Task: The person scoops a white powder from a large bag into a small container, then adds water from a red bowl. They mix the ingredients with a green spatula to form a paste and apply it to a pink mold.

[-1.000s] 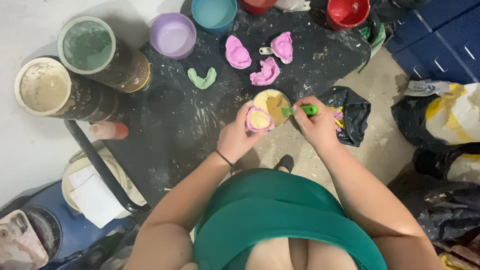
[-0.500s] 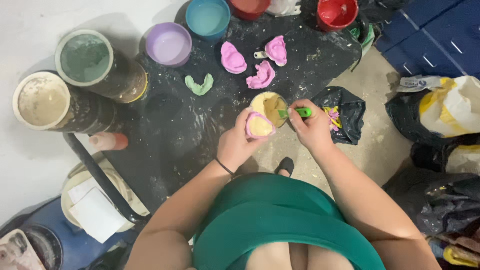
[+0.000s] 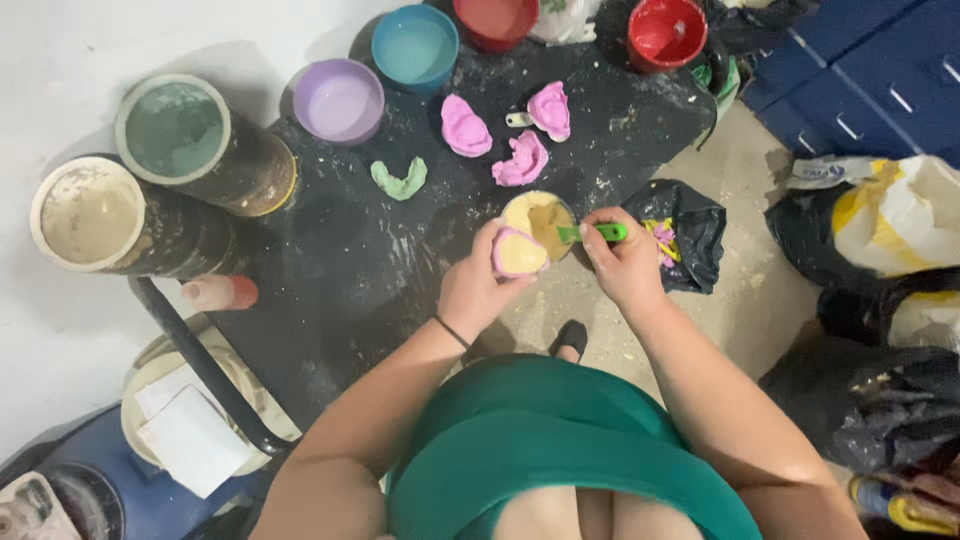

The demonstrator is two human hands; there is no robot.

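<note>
Head view: pink mould (image 3: 518,252) sits closer to yellow bowl (image 3: 540,217) than before.

Dusty black worktable (image 3: 330,240), white wall (image 3: 60,60) (smudged), speckled concrete floor (image 3: 760,300).

Red bowl (image 3: 497,17) cut off by top edge — spatula (image 3: 592,233) tip hidden.

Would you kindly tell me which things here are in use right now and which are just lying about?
In use:
left hand holding pink mould
right hand holding green spatula
mixing bowl

Lying about:
three pink moulds
green mould
purple bowl
blue bowl
red bowl
two tubs
</note>
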